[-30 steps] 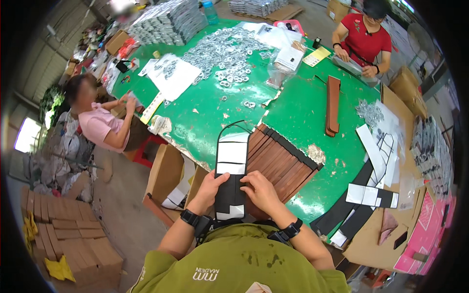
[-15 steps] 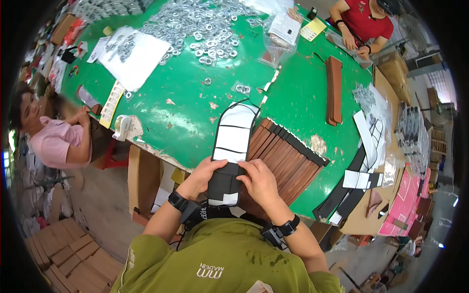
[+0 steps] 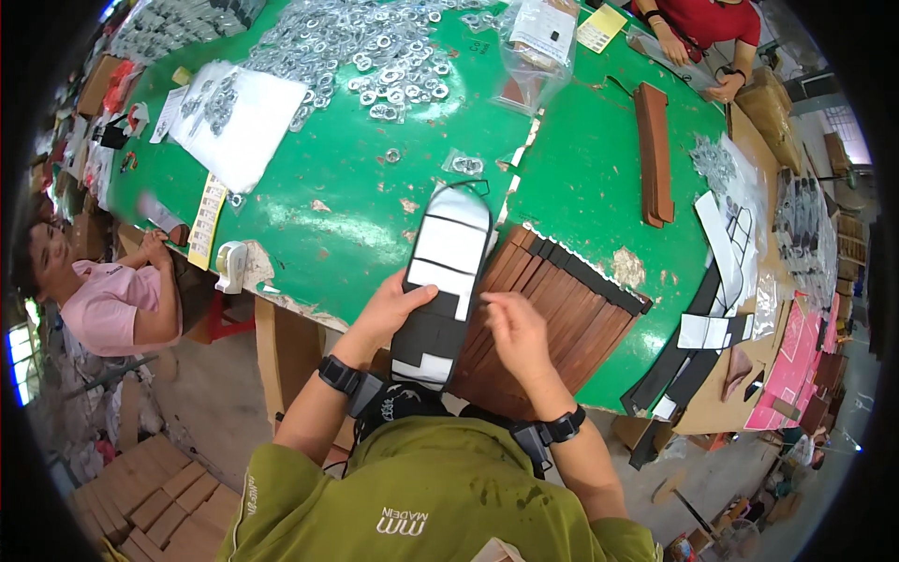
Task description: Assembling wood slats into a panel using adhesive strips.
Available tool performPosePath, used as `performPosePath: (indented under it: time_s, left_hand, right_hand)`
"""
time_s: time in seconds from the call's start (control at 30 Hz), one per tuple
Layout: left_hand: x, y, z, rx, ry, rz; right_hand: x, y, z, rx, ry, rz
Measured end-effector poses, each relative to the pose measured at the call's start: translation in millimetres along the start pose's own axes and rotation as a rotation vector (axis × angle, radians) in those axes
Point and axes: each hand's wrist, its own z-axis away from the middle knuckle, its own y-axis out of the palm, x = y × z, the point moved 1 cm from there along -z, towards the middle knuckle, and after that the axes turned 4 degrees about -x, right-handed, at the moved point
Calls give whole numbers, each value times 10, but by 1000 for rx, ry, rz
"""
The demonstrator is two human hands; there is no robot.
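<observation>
My left hand [image 3: 391, 307] is closed on the left edge of a long, narrow black-and-white sleeve [image 3: 447, 253], thumb on top. The sleeve has a rounded far end with a thin black loop, white panels crossed by black bands, and a black middle section. Its near end hangs over the table edge toward my lap. Just right of the sleeve, and apart from it, my right hand [image 3: 518, 335] is in a pinch; whether anything small sits between the fingertips cannot be seen. Under and beside that hand lies a row of brown strips [image 3: 552, 314] with black far ends.
Many small bagged metal rings [image 3: 375, 56] cover the far part of the green table [image 3: 346, 206]. A white plastic bag [image 3: 239, 126], a tape dispenser [image 3: 231, 266] and a brown strap bundle [image 3: 654, 155] lie around. More black-and-white pieces [image 3: 716, 331] lie right. Two people sit at the table.
My right hand has let go of the sleeve's right edge and moved right, off it. The left hand keeps its hold, slightly farther up. The view has shifted a little.
</observation>
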Motion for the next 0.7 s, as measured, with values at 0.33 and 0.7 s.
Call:
performPosePath:
  time_s: [0.33, 0.7]
  left_hand:
    - [300, -218, -826, -726, 612, -1058]
    - [748, 734, -999, -66, 682, -1153]
  right_hand:
    - [-695, -328, -460, -269, 11, -185]
    - [-851, -84, -770, -287, -255, 461]
